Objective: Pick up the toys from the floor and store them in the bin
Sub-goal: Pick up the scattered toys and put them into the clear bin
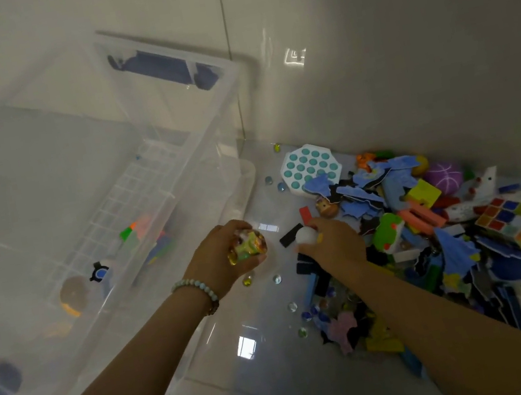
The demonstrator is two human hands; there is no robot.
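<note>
- The left hand (220,256) curls round a small many-coloured toy (248,246), fingers wrapped over its top. It hovers just beside the bin's near wall. Gripping from above probably means a simple release will drop the toy over the rim.
- The right hand (333,243) pinches a white ball (305,234) between thumb and fingertips. It sits at three o'clock of the left hand, low over the floor at the pile's edge (a small yellow bit shows by its fingers, too small to name).
- The bin (223,75), clear plastic, fills the nine-to-eleven o'clock side of the view. A few toys lie on its bottom, among them bright flat pieces (143,232) and a brown disc (74,293). It stands right against the pile, I judge so that each carry is short.
- The pile (453,250) spreads from three to five o'clock along the wall and includes blue foam shapes, a pop toy (308,168) at one o'clock of the right hand, a cube (508,218) and a purple ball (444,178).
- Marbles (277,278) lie loose on the floor (279,350) between the arms, around six o'clock of the hands.
- Both hands are loaded, so the step in hand looks like the carry to the bin. Most toys remain on the floor, so the task seems early. The marbles may roll if nudged.
</note>
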